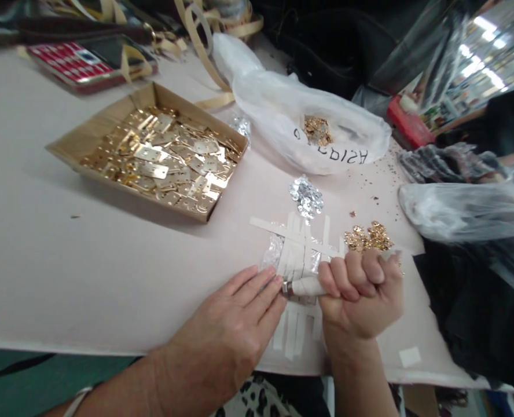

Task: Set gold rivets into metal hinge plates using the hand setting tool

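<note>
Tool (307,286), one, with a pale handle and a metal tip: lies over the tape strips (294,249) at the near side of the table (153,295). Its long axis runs crosswise, close to level in view, with the handle end slightly higher; the tip points left, at the left hand's fingertips. Right hand (359,289), one fist, clenched round the handle. Left hand (239,324), one, grasps nothing visible: laid palm down, fingers stretched out and close together, fingertips right at the metal tip; whether they touch it, cannot tell. Counts: tape strips, several, overlapping, exact number unclear; one long one slants across the others. Silver discs (307,198), one main heap beyond the strips, too many to count. Gold pieces (370,236), one heap beyond the right fist, likewise uncounted. Box (144,192), one, left of the heaps, holding many flat gold plates (165,159). Clear bags, two: a lettered bag (274,110) beyond the silver heap, a plain bag (465,211) at right. Paper scrap (410,357), one, near the table's front edge.
</note>
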